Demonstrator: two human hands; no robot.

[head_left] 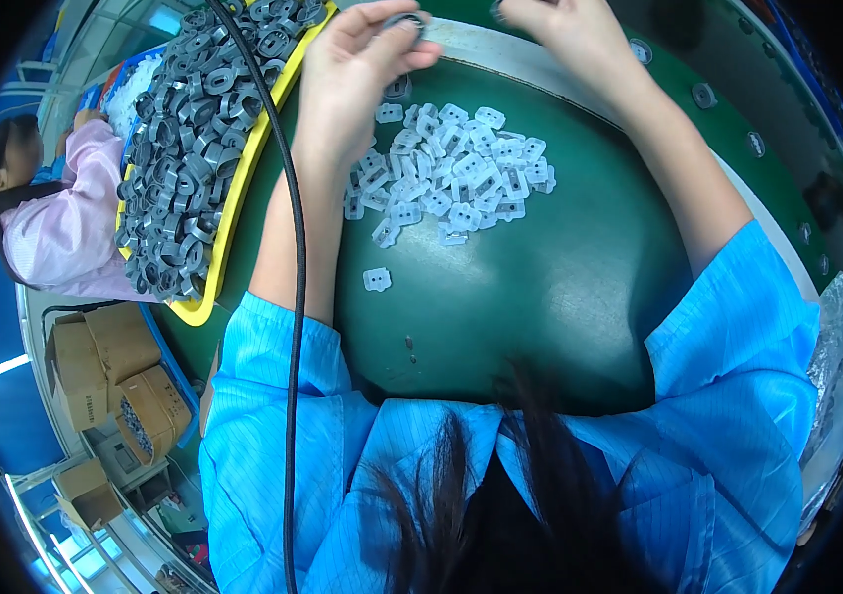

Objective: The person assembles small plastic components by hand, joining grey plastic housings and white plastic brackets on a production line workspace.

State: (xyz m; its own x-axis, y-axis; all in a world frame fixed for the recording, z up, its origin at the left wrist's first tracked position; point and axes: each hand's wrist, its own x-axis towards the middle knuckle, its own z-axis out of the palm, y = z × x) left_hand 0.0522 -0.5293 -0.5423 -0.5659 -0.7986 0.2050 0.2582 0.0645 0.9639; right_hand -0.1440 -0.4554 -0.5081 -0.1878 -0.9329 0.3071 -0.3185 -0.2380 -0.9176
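My left hand [357, 64] is raised at the far side of the green work surface, with thumb and fingers closed on a dark grey ring-shaped part [407, 22]. To its right, my right hand [570, 28] is partly cut off by the upper edge. Its fingers are pinched together, and a small dark piece shows at their tips, too little of it to name. Below and between the hands lies a heap of small translucent white plates [461, 168] with holes in them. One single plate [377, 279] rests apart, nearer to me.
A yellow-rimmed bin [233, 213] full of grey ring parts [189, 148] stands at the left. A black cable [299, 247] hangs across my left forearm. Beyond a pale rail, several parts sit on a green belt [728, 124]. A co-worker in pink [65, 223] and cardboard boxes [95, 356] are farther left.
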